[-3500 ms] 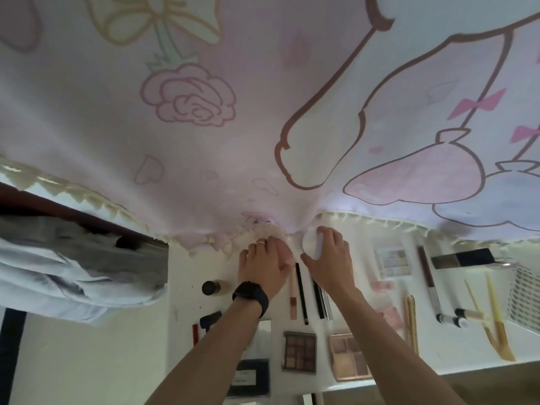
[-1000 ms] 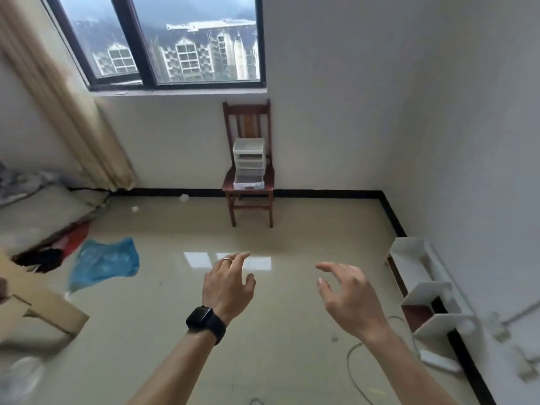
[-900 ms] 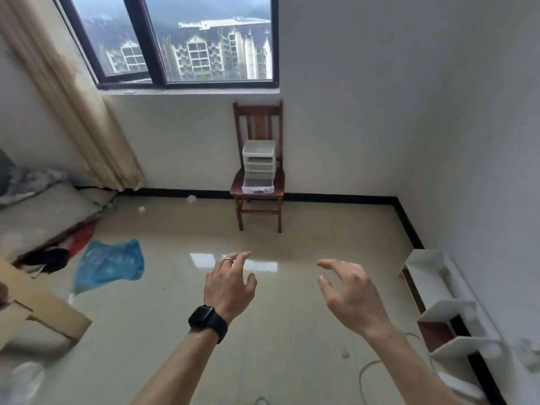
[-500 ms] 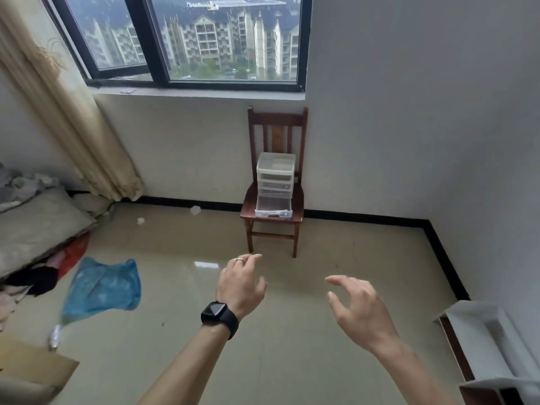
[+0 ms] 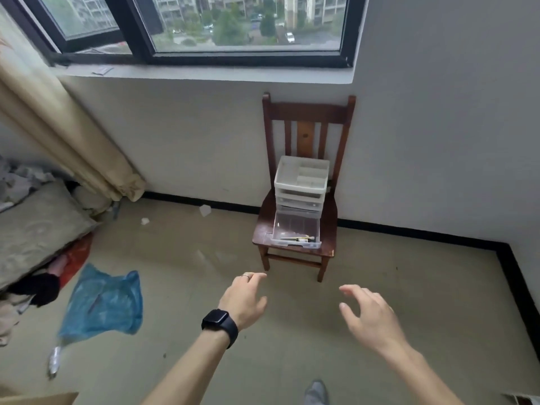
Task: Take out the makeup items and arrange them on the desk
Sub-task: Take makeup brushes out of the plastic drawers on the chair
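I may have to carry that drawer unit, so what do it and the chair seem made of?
The drawer unit looks like plastic: opaque white frame, see-through bottom drawer pulled out. The chair looks like wood, dark reddish-brown with a slight sheen, probably varnished; its slatted back fits that.

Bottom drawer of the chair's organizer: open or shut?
Open. The bottom drawer juts forward of the organizer, with slim items lying inside.

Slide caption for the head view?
Empty left hand and empty right hand extended toward a drawer organizer on a wooden chair, bottom drawer open.
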Motion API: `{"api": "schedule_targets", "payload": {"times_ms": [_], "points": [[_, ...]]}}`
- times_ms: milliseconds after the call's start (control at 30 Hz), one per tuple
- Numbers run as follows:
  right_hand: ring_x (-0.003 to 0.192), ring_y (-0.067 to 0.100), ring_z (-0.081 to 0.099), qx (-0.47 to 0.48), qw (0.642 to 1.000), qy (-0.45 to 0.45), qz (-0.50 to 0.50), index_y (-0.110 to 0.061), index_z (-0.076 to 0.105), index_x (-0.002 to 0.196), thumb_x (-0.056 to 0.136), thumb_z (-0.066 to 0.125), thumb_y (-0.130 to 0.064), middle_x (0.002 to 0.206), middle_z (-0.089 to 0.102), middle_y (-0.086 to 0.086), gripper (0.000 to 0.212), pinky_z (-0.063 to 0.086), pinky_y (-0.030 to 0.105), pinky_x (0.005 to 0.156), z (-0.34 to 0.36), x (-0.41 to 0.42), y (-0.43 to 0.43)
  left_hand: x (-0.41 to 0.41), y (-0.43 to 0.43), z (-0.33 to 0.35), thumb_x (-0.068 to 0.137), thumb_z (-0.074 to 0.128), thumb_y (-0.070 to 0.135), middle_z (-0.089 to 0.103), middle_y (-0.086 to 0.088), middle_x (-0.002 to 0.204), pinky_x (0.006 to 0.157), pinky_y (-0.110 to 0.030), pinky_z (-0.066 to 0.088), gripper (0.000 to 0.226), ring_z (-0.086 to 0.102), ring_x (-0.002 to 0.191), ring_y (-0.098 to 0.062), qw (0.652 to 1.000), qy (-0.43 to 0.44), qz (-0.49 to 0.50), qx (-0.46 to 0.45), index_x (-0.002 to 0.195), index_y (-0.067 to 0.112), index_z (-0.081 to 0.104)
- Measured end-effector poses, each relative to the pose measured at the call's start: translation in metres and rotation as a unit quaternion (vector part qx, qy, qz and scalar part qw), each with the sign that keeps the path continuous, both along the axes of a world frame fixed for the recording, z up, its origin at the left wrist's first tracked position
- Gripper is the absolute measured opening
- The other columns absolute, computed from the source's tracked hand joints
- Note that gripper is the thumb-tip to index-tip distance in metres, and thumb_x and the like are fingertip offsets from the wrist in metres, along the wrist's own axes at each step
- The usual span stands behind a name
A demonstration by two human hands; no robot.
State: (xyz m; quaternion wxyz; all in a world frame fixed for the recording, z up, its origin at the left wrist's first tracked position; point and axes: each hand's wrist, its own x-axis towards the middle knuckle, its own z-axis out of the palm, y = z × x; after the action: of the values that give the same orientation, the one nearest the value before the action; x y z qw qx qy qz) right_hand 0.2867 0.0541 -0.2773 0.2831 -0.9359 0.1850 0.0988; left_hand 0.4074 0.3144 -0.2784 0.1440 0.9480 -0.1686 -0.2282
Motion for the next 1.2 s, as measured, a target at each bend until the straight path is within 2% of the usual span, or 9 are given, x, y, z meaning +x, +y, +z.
{"api": "schedule_targets", "payload": {"times_ms": [200, 400, 567, 800, 933, 1133, 1200], "points": [[0.116, 0.012, 0.052, -0.001, 0.998, 0.061, 0.017, -0.037, 0.053, 0.130, 0.098, 0.052, -0.038, 0.123, 0.061, -0.018, 0.032, 0.047, 0.029, 0.091, -0.042, 0.134, -0.034, 0.126, -0.038, -0.043, 0.097, 0.051, 0.033, 0.037, 0.008, 0.152, 0.097, -0.029, 0.045, 0.055, 0.033, 0.140, -0.013, 0.999, 0.051, -0.008, 0.016, 0.150, 0.030, 0.035], [0.120, 0.016, 0.052, -0.015, 0.993, 0.116, 0.007, -0.032, 0.052, 0.133, 0.099, 0.052, -0.037, 0.126, 0.062, -0.012, 0.034, 0.046, 0.032, 0.096, -0.121, 0.254, -0.064, 0.252, -0.083, -0.132, 0.098, 0.049, 0.034, 0.040, 0.003, 0.149, 0.099, -0.037, 0.048, 0.054, 0.037, 0.137, -0.019, 0.991, 0.109, -0.064, 0.053, 0.150, 0.026, 0.035], [0.114, 0.021, 0.055, -0.019, 0.987, 0.162, 0.004, -0.028, 0.058, 0.129, 0.099, 0.055, -0.033, 0.120, 0.064, -0.006, 0.030, 0.045, 0.033, 0.096, -0.189, 0.328, -0.081, 0.320, -0.119, -0.198, 0.099, 0.048, 0.027, 0.044, -0.001, 0.143, 0.092, -0.040, 0.050, 0.048, 0.041, 0.132, -0.024, 0.981, 0.144, -0.113, 0.069, 0.146, 0.022, 0.040], [0.108, 0.022, 0.055, -0.039, 0.976, 0.194, 0.092, -0.025, 0.061, 0.127, 0.102, 0.051, -0.031, 0.120, 0.061, -0.003, 0.028, 0.051, 0.036, 0.085, -0.288, 0.393, -0.085, 0.380, -0.160, -0.293, 0.098, 0.048, 0.009, 0.049, -0.010, 0.129, 0.079, -0.043, 0.049, 0.029, 0.047, 0.121, -0.031, 0.966, 0.143, -0.181, 0.121, 0.127, 0.010, 0.049], [0.112, 0.023, 0.051, -0.074, 0.959, 0.218, 0.163, -0.021, 0.059, 0.125, 0.103, 0.049, -0.031, 0.121, 0.057, 0.001, 0.026, 0.050, 0.036, 0.079, -0.332, 0.417, -0.080, 0.390, -0.175, -0.343, 0.098, 0.048, 0.003, 0.049, -0.012, 0.131, 0.080, -0.042, 0.048, 0.033, 0.046, 0.123, -0.032, 0.948, 0.131, -0.245, 0.157, 0.130, 0.006, 0.049], [0.111, 0.029, 0.055, -0.135, 0.932, 0.250, 0.226, -0.013, 0.053, 0.126, 0.094, 0.064, -0.034, 0.123, 0.054, 0.008, 0.040, 0.052, 0.038, 0.079, -0.367, 0.423, -0.075, 0.383, -0.185, -0.384, 0.099, 0.045, 0.007, 0.048, -0.017, 0.137, 0.087, -0.042, 0.045, 0.037, 0.046, 0.124, -0.036, 0.924, 0.104, -0.321, 0.178, 0.136, 0.005, 0.043], [0.101, 0.029, 0.060, -0.158, 0.928, 0.241, 0.235, -0.012, 0.058, 0.118, 0.085, 0.075, -0.034, 0.116, 0.058, 0.010, 0.042, 0.054, 0.037, 0.072, -0.371, 0.424, -0.076, 0.382, -0.183, -0.393, 0.099, 0.045, 0.007, 0.047, -0.017, 0.139, 0.090, -0.043, 0.045, 0.037, 0.046, 0.125, -0.036, 0.923, 0.089, -0.332, 0.173, 0.135, 0.005, 0.044]]}}
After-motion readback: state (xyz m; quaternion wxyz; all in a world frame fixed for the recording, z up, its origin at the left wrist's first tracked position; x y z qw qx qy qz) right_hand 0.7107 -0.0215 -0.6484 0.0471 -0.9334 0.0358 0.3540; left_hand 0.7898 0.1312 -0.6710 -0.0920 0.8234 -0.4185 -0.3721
